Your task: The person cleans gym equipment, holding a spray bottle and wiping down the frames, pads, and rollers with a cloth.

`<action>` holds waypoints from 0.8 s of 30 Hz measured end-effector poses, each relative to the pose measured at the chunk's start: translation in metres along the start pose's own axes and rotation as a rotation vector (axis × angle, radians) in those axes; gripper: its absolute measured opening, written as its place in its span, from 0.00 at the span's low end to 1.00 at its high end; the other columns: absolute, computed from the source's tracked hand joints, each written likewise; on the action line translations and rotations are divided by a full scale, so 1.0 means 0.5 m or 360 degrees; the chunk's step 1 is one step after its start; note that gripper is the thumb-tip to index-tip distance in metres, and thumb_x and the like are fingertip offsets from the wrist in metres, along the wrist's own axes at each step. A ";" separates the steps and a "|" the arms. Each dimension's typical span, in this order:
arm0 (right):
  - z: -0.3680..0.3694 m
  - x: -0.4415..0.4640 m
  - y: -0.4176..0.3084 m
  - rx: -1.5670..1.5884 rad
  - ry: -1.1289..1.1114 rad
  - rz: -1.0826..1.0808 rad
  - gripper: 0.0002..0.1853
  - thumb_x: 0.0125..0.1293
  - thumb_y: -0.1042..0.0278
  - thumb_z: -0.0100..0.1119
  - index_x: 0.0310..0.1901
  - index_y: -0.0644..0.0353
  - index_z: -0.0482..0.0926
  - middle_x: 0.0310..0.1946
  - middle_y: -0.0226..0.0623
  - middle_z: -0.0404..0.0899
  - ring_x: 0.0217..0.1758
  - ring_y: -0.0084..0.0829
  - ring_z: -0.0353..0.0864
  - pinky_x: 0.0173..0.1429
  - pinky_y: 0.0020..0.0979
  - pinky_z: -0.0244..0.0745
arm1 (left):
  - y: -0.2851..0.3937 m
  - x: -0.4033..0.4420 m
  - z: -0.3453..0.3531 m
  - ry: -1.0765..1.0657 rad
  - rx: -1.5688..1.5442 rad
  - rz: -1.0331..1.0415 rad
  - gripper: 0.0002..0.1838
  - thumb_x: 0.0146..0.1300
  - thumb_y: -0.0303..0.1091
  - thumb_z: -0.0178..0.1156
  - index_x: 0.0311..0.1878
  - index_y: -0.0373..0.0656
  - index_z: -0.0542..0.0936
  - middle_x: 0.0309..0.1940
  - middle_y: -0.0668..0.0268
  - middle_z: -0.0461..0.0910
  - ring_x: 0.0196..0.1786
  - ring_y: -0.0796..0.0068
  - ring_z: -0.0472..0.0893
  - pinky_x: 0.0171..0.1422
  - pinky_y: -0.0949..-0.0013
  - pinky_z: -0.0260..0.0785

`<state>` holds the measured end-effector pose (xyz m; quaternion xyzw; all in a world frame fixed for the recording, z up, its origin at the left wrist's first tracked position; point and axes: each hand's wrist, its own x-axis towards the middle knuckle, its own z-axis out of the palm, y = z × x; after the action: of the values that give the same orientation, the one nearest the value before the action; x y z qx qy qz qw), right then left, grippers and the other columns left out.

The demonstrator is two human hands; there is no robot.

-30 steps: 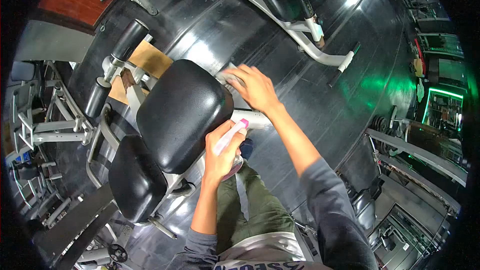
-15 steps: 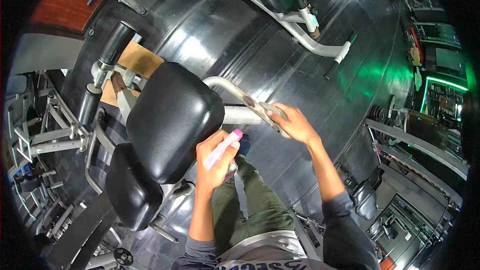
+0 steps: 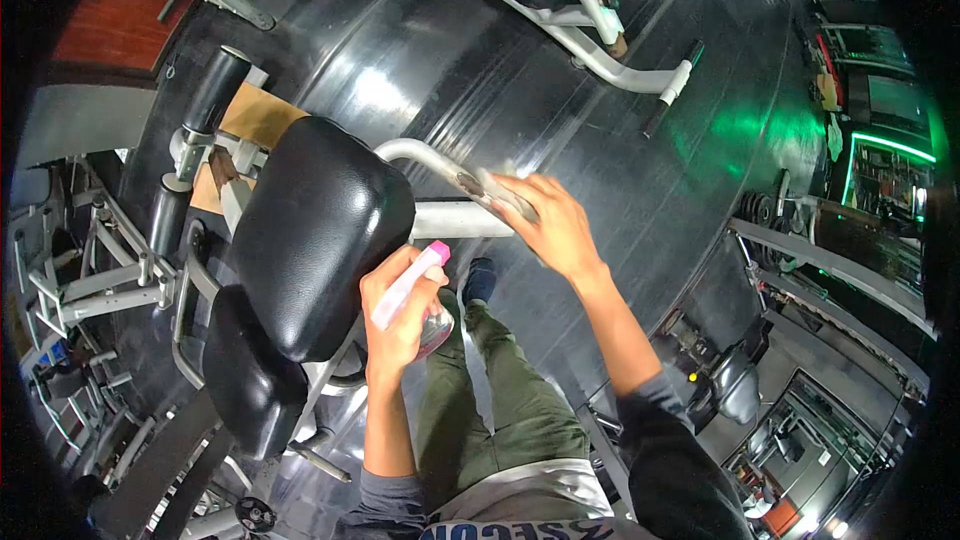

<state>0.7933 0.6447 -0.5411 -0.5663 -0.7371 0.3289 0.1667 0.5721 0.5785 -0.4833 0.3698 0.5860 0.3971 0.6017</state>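
In my left hand point(image 3: 392, 325) is a spray bottle point(image 3: 408, 290) with a white trigger head and a pink nozzle; the fingers wrap round its neck, and part of the clear body shows below. My right hand point(image 3: 562, 230) is closed round the end of a curved light-grey bar point(image 3: 412, 148), with a greyish cloth point(image 3: 500, 183) between palm and metal, blurred and mostly covered by the fingers. The bar has a dark worn patch just beside the cloth. Left of both hands is the black padded seat point(image 3: 318, 230) of an exercise machine, close to my left hand.
A second, smaller black pad point(image 3: 252, 372) adjoins the seat. Foam rollers point(image 3: 217, 90) stand on the machine's far side. Another machine's white frame point(image 3: 610, 65) lies ahead on the black floor point(image 3: 640, 190). A rack point(image 3: 830, 275) runs along the right. My shoe point(image 3: 480, 280) is below the hands.
My right hand has slid up and left along the bar with the cloth. The view has shifted slightly, so the seat and spray bottle appear farther left. My left hand keeps its hold.
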 end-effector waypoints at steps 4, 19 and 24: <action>0.005 -0.114 0.031 0.0199 0.0179 0.0331 0.19 0.67 0.59 0.63 0.59 0.46 0.82 0.39 0.39 0.78 0.43 0.40 0.77 0.50 0.38 0.75 | -0.012 -0.001 0.000 -0.0002 0.0127 0.0057 0.18 0.65 0.41 0.57 0.31 0.32 0.79 0.25 0.61 0.79 0.21 0.78 0.76 0.29 0.73 0.67; -0.052 -0.083 0.034 -0.0549 -0.0121 -0.0441 0.26 0.57 0.65 0.67 0.58 0.29 0.81 0.51 0.18 0.76 0.50 0.33 0.73 0.39 0.32 0.85 | -0.014 -0.002 0.017 0.0135 -0.0044 0.0163 0.12 0.60 0.33 0.56 0.30 0.31 0.79 0.25 0.62 0.77 0.20 0.77 0.76 0.28 0.73 0.67; -0.099 -0.085 0.035 -0.0763 -0.0393 -0.0747 0.21 0.58 0.68 0.62 0.54 0.40 0.83 0.49 0.22 0.74 0.53 0.35 0.74 0.37 0.31 0.85 | -0.014 -0.005 0.013 0.0130 -0.0011 0.0142 0.12 0.60 0.33 0.55 0.30 0.31 0.78 0.26 0.61 0.78 0.19 0.77 0.75 0.28 0.72 0.68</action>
<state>0.8497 0.6217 -0.5115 -0.3605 -0.9180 0.1652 0.0099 0.5791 0.5736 -0.4883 0.3768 0.5917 0.4404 0.5603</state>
